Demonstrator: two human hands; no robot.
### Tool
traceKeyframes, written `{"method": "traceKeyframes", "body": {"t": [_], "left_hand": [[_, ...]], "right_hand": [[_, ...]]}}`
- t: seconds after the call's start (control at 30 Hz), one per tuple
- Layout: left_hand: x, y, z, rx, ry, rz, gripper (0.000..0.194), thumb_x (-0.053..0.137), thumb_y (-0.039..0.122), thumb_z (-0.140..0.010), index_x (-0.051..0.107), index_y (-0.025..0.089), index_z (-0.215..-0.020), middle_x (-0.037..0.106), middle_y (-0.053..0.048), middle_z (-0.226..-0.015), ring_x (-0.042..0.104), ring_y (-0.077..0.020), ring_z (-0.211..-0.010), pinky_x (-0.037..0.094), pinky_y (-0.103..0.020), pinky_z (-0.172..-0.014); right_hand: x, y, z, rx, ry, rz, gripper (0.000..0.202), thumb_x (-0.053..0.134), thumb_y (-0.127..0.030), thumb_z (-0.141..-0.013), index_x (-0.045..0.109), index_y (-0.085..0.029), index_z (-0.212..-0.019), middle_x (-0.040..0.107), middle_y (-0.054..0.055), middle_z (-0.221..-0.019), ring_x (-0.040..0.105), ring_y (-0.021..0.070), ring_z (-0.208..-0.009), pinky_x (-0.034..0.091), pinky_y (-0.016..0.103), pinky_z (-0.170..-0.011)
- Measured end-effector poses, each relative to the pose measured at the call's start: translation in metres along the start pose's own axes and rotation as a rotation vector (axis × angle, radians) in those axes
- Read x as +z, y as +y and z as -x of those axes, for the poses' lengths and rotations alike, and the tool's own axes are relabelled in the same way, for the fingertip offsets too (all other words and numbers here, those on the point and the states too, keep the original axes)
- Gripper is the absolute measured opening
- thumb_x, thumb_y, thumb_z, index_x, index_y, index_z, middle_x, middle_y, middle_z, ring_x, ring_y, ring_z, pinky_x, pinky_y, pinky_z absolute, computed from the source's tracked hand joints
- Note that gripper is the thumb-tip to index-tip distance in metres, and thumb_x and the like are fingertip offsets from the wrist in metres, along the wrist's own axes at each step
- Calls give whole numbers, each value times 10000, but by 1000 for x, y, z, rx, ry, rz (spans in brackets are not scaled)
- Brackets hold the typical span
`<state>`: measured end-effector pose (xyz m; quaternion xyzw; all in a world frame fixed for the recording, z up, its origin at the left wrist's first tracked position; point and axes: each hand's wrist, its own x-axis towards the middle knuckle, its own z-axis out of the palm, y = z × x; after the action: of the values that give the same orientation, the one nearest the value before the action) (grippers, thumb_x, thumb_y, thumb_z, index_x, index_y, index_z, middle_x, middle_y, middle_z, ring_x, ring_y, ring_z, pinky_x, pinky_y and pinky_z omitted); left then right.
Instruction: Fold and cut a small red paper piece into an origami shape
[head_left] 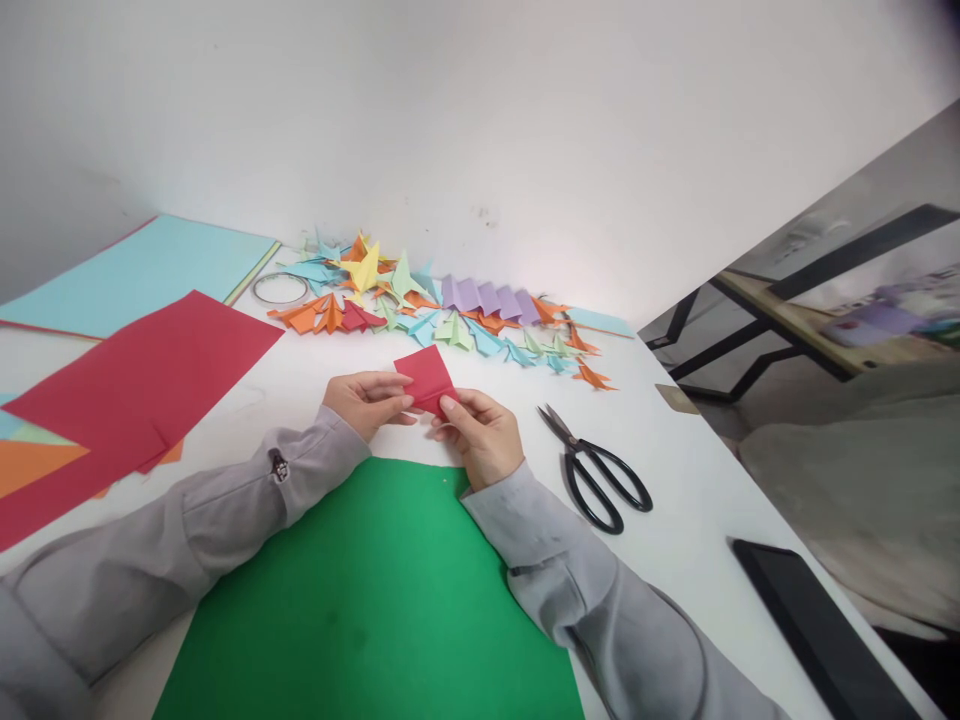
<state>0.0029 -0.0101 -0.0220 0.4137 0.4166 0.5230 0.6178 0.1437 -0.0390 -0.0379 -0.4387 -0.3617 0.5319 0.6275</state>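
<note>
A small red paper piece (426, 378) is held up between my two hands, just beyond the far edge of a large green sheet (367, 590). My left hand (369, 402) pinches its left side between thumb and fingers. On its lower right corner, the thumb and fingers of my right hand (484, 432) are closed. A crease line runs across the lower part of the piece. Folded paper shapes in several colours (364, 270) lie in a band along the wall behind, with a purple pleated strip (489, 300) among them.
Black-handled scissors (592, 468) lie right of my right hand. A dark tablet-like object (821, 625) rests near the table's right edge. Left are a large red sheet (165, 370), light blue sheets (142, 275), orange paper (37, 465) and a tape roll (280, 289).
</note>
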Motion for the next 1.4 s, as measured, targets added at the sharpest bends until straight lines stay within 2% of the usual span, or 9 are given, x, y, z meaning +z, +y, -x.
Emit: {"method": "traceKeyframes", "body": {"t": [0.23, 0.47, 0.6, 0.8, 1.07, 1.4], "left_hand": [[1, 2, 2, 40, -12, -49, 329, 795, 224, -471, 649, 91, -734, 651, 1, -565, 646, -153, -510, 573, -268, -519], [2, 5, 2, -85, -77, 41, 488, 804, 205, -488, 441, 162, -812, 681, -12, -592, 671, -207, -555, 565, -317, -502], [3, 2, 2, -89, -123, -31, 446, 810, 183, -472, 475, 139, -764, 681, -28, -584, 670, -201, -552, 558, -291, -499], [2, 1, 1, -114, -99, -9, 450, 828, 193, -439, 473, 139, -711, 640, 4, -495, 667, -197, -534, 557, -274, -500], [3, 3, 2, -117, -101, -13, 443, 821, 171, -444, 479, 132, -724, 646, -3, -487, 660, -176, -511, 556, -247, -498], [3, 3, 3, -105, -106, -2, 433, 822, 156, -436, 488, 135, -711, 659, -16, -512, 670, -199, -536, 575, -303, -538]], "right_hand": [[-1, 2, 0, 3, 39, 51, 210, 766, -322, -591, 670, -151, -666, 640, -19, -482, 562, 86, -425, 466, 199, -437], [1, 1, 0, -28, 56, 39, 221, 772, -340, -574, 667, -165, -662, 641, -26, -485, 562, 92, -431, 489, 225, -465], [1, 3, 0, -31, 42, 45, 221, 771, -345, -573, 673, -167, -660, 658, -19, -509, 574, 98, -452, 497, 235, -483], [0, 5, -1, -9, 13, 49, 219, 769, -346, -584, 683, -169, -680, 663, -16, -510, 580, 90, -460, 496, 221, -493], [0, 4, 0, 7, 17, 58, 239, 770, -356, -576, 674, -163, -679, 663, -14, -523, 585, 105, -465, 504, 248, -505], [1, 3, 0, 9, 34, 64, 226, 764, -350, -576, 674, -161, -661, 652, -16, -506, 571, 104, -453, 489, 245, -484]]}}
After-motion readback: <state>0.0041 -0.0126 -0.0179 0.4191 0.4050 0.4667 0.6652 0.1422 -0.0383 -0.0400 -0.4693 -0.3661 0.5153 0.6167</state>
